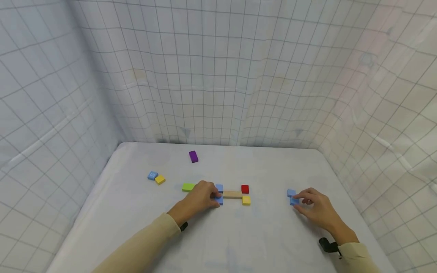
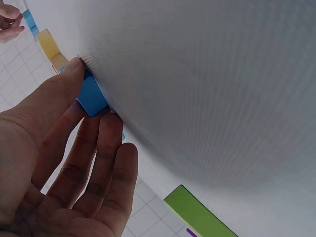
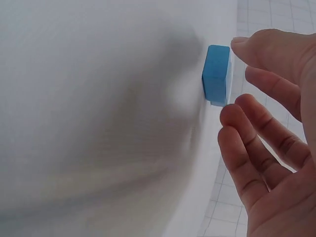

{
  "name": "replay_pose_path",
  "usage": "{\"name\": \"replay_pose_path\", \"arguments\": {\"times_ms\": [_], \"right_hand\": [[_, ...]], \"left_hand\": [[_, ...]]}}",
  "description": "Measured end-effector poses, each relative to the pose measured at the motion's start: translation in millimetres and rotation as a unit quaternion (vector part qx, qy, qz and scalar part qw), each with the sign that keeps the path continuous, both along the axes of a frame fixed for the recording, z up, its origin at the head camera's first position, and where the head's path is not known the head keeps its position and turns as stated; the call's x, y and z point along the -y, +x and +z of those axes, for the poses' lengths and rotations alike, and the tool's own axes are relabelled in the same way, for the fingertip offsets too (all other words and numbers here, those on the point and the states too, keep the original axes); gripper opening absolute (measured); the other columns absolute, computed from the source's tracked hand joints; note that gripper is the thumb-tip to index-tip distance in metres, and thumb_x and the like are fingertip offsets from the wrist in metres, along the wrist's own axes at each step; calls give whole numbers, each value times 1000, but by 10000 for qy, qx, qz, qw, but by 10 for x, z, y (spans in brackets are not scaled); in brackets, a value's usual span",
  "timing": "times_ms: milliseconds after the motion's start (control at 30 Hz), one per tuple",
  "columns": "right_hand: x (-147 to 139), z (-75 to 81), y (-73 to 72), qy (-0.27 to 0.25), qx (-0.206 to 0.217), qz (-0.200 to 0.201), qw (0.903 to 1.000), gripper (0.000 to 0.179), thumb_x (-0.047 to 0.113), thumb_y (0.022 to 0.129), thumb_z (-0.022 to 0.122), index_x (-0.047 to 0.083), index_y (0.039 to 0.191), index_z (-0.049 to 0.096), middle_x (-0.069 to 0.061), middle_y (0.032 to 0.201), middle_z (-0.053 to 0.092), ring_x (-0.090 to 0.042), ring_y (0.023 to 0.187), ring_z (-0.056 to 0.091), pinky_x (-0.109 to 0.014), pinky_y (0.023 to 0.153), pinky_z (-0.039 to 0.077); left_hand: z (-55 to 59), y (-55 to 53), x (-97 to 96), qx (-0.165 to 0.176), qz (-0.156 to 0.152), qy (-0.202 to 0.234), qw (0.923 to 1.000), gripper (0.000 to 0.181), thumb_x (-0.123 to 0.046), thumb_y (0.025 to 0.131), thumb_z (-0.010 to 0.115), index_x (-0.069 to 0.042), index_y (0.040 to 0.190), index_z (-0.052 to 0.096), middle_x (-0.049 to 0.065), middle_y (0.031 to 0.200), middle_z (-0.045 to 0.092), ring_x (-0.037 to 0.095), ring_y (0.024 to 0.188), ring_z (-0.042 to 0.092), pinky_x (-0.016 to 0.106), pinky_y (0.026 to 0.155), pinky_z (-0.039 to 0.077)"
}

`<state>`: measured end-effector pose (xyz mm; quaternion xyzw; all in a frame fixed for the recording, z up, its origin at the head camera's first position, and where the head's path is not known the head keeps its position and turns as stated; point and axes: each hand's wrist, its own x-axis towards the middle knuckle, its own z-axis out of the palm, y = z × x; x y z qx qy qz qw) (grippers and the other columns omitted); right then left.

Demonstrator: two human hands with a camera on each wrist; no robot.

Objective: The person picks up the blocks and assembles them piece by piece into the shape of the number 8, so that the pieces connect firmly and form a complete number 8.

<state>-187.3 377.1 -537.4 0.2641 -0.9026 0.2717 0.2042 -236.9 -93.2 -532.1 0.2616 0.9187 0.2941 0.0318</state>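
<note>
My left hand (image 1: pixel 201 195) pinches a blue block (image 2: pixel 92 98) between thumb and fingers, low on the white table. This block lies at the left end of a tan wooden strip (image 1: pixel 232 195), and a second blue block (image 1: pixel 219 187) sits just behind it. At the strip's right end are a red block (image 1: pixel 245 189) and a yellow block (image 1: pixel 246 200). On the right side, my right hand (image 1: pixel 317 210) hovers with thumb and fingers spread around a blue block (image 3: pixel 216 71). Another blue block (image 1: pixel 291 192) touches its far side.
A green block (image 1: pixel 188 187) lies left of my left hand. Farther left, a blue block (image 1: pixel 152 175) and a yellow block (image 1: pixel 160 179) sit together. Near the table's back edge is a purple block (image 1: pixel 193 156). Grid-patterned white curtains (image 1: pixel 218 76) enclose the table (image 1: pixel 266 242).
</note>
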Motion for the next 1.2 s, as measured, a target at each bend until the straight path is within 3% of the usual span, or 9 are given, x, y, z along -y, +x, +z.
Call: {"name": "replay_pose_path", "arguments": {"times_ms": [67, 167, 267, 733, 800, 833, 1033, 1067, 1200], "right_hand": [[-23, -13, 1, -46, 79, -19, 10000, 39, -5, 79, 104, 14, 110, 89, -2, 108, 79, -14, 84, 76, -20, 77, 64], [-38, -36, 6, -130, 217, -12, 9997, 37, -6, 80, 103, 12, 110, 90, -4, 108, 79, -10, 85, 76, -16, 78, 63], [-43, -58, 11, -155, 265, 6, 9995, 36, -7, 80, 102, 11, 109, 90, -4, 107, 78, -8, 85, 76, -16, 77, 63], [-24, -71, -7, -182, 241, 40, 9995, 36, -9, 81, 101, 8, 110, 90, -3, 107, 77, -12, 84, 78, -13, 78, 62], [-20, -74, -4, -210, 243, 26, 9995, 36, -10, 80, 101, 8, 110, 90, -4, 107, 77, -10, 84, 78, -12, 78, 62], [-16, -76, -2, -219, 236, 20, 9995, 36, -10, 80, 101, 7, 109, 90, -4, 107, 77, -9, 84, 78, -11, 78, 61], [10, -76, 8, -219, 254, -65, 9994, 34, -11, 81, 100, 6, 108, 90, -4, 105, 77, -1, 85, 75, -12, 77, 62], [14, -74, 11, -204, 261, -85, 9994, 34, -11, 81, 100, 5, 109, 90, -4, 105, 77, -1, 85, 75, -13, 77, 62], [31, -66, 20, -147, 302, -136, 9993, 32, -11, 83, 98, 6, 109, 90, -3, 104, 76, -2, 84, 75, -18, 75, 65]], "left_hand": [[158, 94, -27, 73, 66, -1, 10000, 27, -11, 87, 105, -3, 109, 91, 7, 104, 88, 18, 96, 80, 38, 91, 70], [220, 142, -46, 94, 152, -43, 9998, 26, -9, 87, 104, -2, 109, 91, 7, 104, 89, 17, 97, 80, 38, 92, 70], [184, 134, -29, -69, 71, -63, 9999, 25, -10, 88, 103, -3, 109, 91, 6, 104, 88, 15, 96, 78, 36, 91, 69], [202, 140, -56, 172, 216, -55, 9996, 25, -8, 88, 103, -4, 109, 91, 7, 106, 88, 17, 98, 79, 42, 94, 70], [189, 125, -47, 109, 173, -50, 9998, 25, -9, 87, 103, -3, 109, 91, 7, 105, 88, 17, 97, 79, 41, 92, 70], [86, 86, -23, -19, 93, -28, 10000, 27, -13, 89, 104, -4, 110, 91, 6, 106, 88, 17, 99, 79, 38, 93, 69], [-78, -13, 17, -207, -63, 89, 9997, 28, -16, 87, 105, -5, 109, 91, 4, 104, 88, 13, 93, 78, 31, 86, 67], [-14, 0, 3, -115, -17, 84, 9999, 27, -12, 86, 105, -4, 107, 91, 5, 102, 88, 13, 91, 77, 33, 84, 68], [-217, -120, 29, -268, -74, 17, 9996, 28, -17, 85, 107, -9, 106, 92, -1, 101, 88, 8, 91, 76, 29, 83, 66]]}}
